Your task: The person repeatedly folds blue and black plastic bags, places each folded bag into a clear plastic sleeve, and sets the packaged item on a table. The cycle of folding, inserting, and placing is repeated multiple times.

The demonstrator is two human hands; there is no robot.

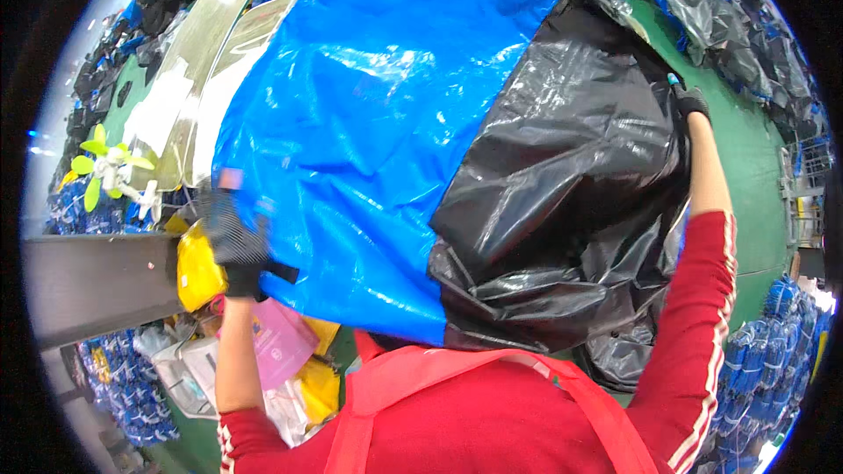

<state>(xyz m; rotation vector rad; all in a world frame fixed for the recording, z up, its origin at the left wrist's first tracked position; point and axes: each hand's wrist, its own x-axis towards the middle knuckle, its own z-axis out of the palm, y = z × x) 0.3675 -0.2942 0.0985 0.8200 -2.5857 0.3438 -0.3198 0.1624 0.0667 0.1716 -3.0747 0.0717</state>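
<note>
A large plastic sheet spreads across the middle, with a shiny blue part (369,123) on the left and a crumpled black part (571,167) on the right, meeting along a slanting seam. My left hand (235,241), in a dark ribbed glove with bare fingertips, is closed at the blue part's left edge; motion blurs its fingers. At the far right edge of the black part, my right hand (692,101), gloved alike, grips the plastic with its arm stretched out. Part of its fingers is hidden by the sheet.
A grey beam (101,285) runs in from the left, below a small green-bladed fan (107,162). Yellow (200,268) and pink bags (281,342) lie by my left forearm. Bundled blue plastic (760,369) is stacked at right, and black sheets (720,35) heap up at far right.
</note>
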